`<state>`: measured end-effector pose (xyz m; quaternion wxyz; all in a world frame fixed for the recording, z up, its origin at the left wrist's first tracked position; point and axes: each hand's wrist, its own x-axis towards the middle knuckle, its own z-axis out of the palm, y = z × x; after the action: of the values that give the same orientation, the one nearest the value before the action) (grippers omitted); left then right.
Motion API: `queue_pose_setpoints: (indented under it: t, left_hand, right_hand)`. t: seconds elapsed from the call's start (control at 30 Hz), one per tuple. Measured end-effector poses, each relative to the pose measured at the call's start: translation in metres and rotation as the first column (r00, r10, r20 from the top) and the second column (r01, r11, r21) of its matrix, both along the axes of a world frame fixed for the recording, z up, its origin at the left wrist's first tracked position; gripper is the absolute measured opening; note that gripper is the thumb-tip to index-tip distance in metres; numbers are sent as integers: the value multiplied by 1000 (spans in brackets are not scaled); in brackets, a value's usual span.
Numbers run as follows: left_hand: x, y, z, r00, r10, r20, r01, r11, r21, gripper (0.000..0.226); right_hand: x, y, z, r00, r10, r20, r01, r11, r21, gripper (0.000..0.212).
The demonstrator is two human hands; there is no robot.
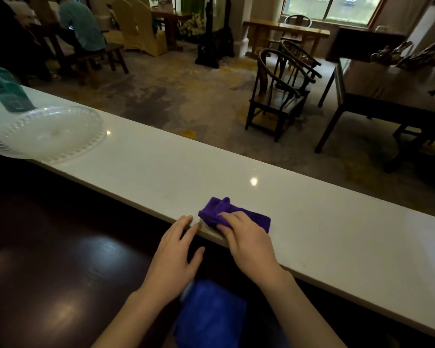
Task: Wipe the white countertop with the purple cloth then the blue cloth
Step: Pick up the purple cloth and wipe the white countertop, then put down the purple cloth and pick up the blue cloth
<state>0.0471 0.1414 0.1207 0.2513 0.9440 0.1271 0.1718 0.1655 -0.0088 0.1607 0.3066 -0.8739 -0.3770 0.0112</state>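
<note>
Purple cloth (232, 214) under right hand (249, 241), countertop (141, 162)

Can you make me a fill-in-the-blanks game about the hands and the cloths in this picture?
1. The right hand presses on the ____ cloth.
2. The blue cloth lies below the two hands, on the dark wooden surface, not on the ____ countertop.
3. The left hand is open and holds ____.
4. At the far left end of the countertop sits a clear ____.

Missing words: purple; white; nothing; plate
</note>
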Motion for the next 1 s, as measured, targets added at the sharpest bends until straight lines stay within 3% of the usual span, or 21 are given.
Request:
queue_pose_setpoints:
  t: [0.1, 0.17, 0.23, 0.3, 0.4, 0.47, 0.6, 0.73, 1.0]
  left_hand:
    - [5, -7, 10, 997, 24, 68, -9, 977, -212, 59]
    - [9, -15, 24, 992, 67, 109, -8, 880, -475, 62]
    - [12, -25, 36, 987, 127, 98, -5, 634, -773, 70]
    - [14, -33, 43, 994, 72, 82, 53, 336, -940, 73]
    - [7, -45, 49, 978, -169, 121, 124, 11, -992, 59]
    - [-2, -56, 45, 955, -258, 147, 129, -84, -988, 54]
    - [-21, -88, 21, 949, -275, 154, 136, -83, -987, 43]
    - [-38, -127, -11, 976, -208, 68, 70, 2, -998, 28]
    - [-45, -178, -95, 950, -256, -176, -46, 445, -894, 22]
  right_hand:
    - [-3, -11, 18, 983, -57, -172, 91, 976, 197, 23]
    - [-9, -20, 34, 951, -44, -306, 137, 947, 290, 20]
    - [-16, -31, 51, 890, 4, -456, 183, 913, 364, 23]
    - [-26, -44, 65, 799, 82, -596, 238, 866, 439, 29]
    - [-46, -68, 76, 668, 170, -724, 334, 801, 497, 31]
    - [-62, -87, 72, 610, 182, -771, 403, 766, 501, 32]
    - [-90, -128, 39, 531, 142, -835, 565, 676, 474, 32]
    - [-117, -161, -11, 496, -15, -868, 684, 622, 380, 23]
    - [-137, -203, -128, 413, -390, -823, 782, 615, 101, 16]
